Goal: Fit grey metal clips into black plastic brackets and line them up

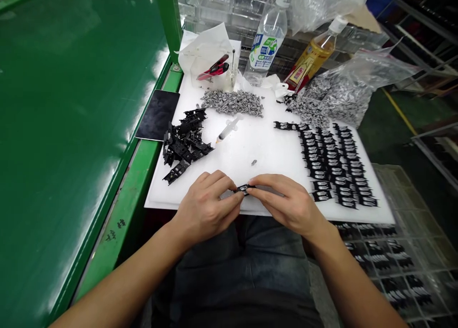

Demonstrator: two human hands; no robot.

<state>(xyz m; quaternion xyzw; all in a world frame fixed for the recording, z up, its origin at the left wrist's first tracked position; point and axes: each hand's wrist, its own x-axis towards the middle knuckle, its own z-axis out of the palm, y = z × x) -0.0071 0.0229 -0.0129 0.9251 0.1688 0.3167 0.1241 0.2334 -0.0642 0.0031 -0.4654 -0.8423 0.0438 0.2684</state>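
A: Near the front edge of the white table (272, 151), how is the person best managing this step?

B: The left hand (211, 201) and right hand (288, 201) are working as a pair. Steadying with one while adjusting gently with the other is probably serving best, keeping everything level.

A: Where is the black part (244, 189) sitting?

B: Between the fingertips. The left fingers are pinching its left end, the right fingers its right end. Whether it is touching the table, nobody is telling from here; something pale is showing in its middle, too small to identify.

A: Anything smaller?

B: A loose grey piece (254, 162) is lying just beyond, apart from both hands.
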